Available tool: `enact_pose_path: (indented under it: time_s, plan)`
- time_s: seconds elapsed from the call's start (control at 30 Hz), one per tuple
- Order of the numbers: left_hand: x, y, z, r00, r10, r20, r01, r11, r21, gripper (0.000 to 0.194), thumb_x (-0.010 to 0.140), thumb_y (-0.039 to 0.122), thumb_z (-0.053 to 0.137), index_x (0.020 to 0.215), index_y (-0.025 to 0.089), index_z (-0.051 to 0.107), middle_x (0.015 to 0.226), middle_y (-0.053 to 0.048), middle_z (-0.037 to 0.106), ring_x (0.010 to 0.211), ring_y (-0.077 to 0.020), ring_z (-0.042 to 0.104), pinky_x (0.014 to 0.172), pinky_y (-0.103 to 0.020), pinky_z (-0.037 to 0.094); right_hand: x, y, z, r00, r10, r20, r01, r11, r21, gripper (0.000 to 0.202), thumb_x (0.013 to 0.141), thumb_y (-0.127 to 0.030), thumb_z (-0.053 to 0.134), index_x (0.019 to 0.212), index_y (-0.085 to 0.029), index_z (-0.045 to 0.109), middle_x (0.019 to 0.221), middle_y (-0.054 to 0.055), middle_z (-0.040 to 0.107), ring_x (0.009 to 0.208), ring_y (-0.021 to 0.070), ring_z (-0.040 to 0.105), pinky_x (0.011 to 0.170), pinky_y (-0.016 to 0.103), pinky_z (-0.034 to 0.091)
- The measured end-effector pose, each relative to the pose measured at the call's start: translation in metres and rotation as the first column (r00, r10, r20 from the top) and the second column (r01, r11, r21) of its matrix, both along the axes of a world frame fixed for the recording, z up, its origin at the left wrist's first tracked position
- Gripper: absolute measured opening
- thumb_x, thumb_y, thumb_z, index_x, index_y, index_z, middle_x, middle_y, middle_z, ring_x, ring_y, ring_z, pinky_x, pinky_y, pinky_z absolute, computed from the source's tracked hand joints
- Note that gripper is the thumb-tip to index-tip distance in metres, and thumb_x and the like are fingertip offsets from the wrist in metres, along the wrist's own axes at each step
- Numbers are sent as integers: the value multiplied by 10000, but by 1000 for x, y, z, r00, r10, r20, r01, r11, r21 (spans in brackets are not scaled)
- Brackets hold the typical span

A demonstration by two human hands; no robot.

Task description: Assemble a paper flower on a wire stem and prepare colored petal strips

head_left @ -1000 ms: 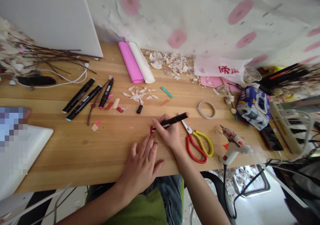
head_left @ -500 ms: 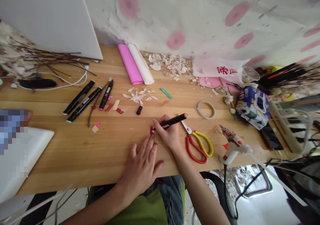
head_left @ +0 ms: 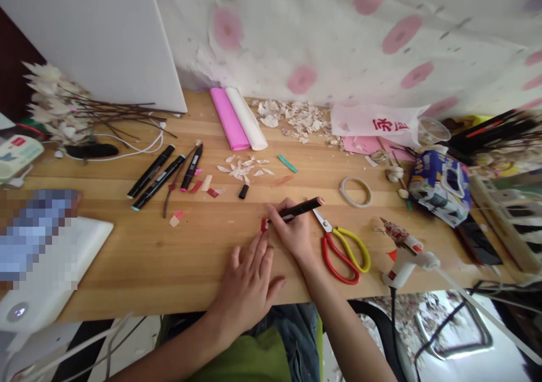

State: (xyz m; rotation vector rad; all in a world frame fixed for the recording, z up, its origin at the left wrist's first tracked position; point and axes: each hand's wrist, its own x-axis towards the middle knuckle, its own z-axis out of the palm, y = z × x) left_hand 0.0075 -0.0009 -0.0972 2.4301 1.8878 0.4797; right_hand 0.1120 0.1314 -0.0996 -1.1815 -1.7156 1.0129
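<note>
My right hand (head_left: pixel 293 230) grips a black marker (head_left: pixel 301 208), its tip end at a small red piece (head_left: pixel 265 224) on the table. My left hand (head_left: pixel 249 274) lies flat with fingers spread, its fingertips at the near edge of that red piece. Just beyond sits a black cap (head_left: pixel 243 191). Thin pale petal shapes (head_left: pixel 241 170) are scattered past the cap. To the right of my right hand lie scissors (head_left: pixel 345 252) with one red and one yellow handle.
Three more markers (head_left: pixel 158 181), red and cream scraps (head_left: pixel 196 186) lie left. Pink and white rolls (head_left: pixel 231 122) are at the back. At right are a tape roll (head_left: pixel 355 192), a glue gun (head_left: pixel 400 263) and a blue wipes pack (head_left: pixel 440 184). A white device (head_left: pixel 84 246) is at left.
The whole view has shifted, so things appear farther right and slightly lower. Both hands keep nearly the same pose at the red piece, more of which shows now.
</note>
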Motion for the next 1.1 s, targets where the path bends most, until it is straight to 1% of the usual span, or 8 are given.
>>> enact_pose_path:
  time_s: [0.4,0.57,0.67,0.77,0.83,0.9,1.0,1.1]
  plan:
    - [0,-1,-3,1000,4,15,-3,998,-64,524,1030,451,367,1349,67,528,1550,-226,450,1439,-331,402,1041,-560,397,0,2,1,1000,1,-4,-1,1000,6,307,844,-386,649,620,-224,514,539,-52,489,494,118,424,481,246,336]
    - [1,-2,-3,998,11,56,-7,997,-77,528,1010,460,422,1356,70,511,1555,-223,444,1438,-338,402,1048,-570,413,2,5,1,996,-79,-30,80,997,4,336,847,-434,644,625,-231,496,546,-55,465,519,128,414,502,255,341]
    - [2,-1,1,995,23,93,-24,1000,1,497,986,438,475,1316,72,537,1505,-249,497,1356,-356,502,1007,-570,452,4,8,1,993,-104,-56,103,995,-9,364,833,-469,655,607,-228,503,550,-49,467,532,136,426,509,262,348]
    - [-12,5,14,982,28,188,-67,976,205,347,978,383,478,1188,149,624,1370,-180,639,1206,-277,630,974,-465,500,5,8,2,989,-125,-80,123,992,-31,379,829,-487,661,604,-227,502,543,-50,461,518,134,415,503,267,335]
    - [-42,9,24,965,95,246,-175,929,327,236,979,319,471,1058,218,669,1189,-84,740,1050,-197,690,930,-360,519,6,8,2,986,-136,-93,132,990,-46,386,829,-498,663,607,-228,501,533,-53,456,501,131,402,495,271,323]
    - [-91,9,32,920,274,280,-368,852,373,211,980,268,476,970,209,679,942,-57,768,891,-184,699,844,-323,525,6,7,3,984,-145,-105,139,989,-56,394,829,-510,663,607,-231,494,521,-56,444,485,129,384,486,274,311]
    - [-183,-5,39,705,629,327,-707,586,395,253,954,316,508,948,152,702,716,-53,701,612,-173,584,614,-284,450,7,7,3,982,-150,-114,144,988,-56,402,818,-520,671,600,-232,493,519,-56,440,479,128,371,485,278,303]
    - [-258,-33,41,442,855,272,-878,349,328,302,864,314,520,978,162,754,505,6,531,469,-153,354,540,-264,281,7,8,4,982,-151,-115,146,988,-50,408,799,-526,687,583,-228,510,520,-49,450,479,129,372,484,283,302]
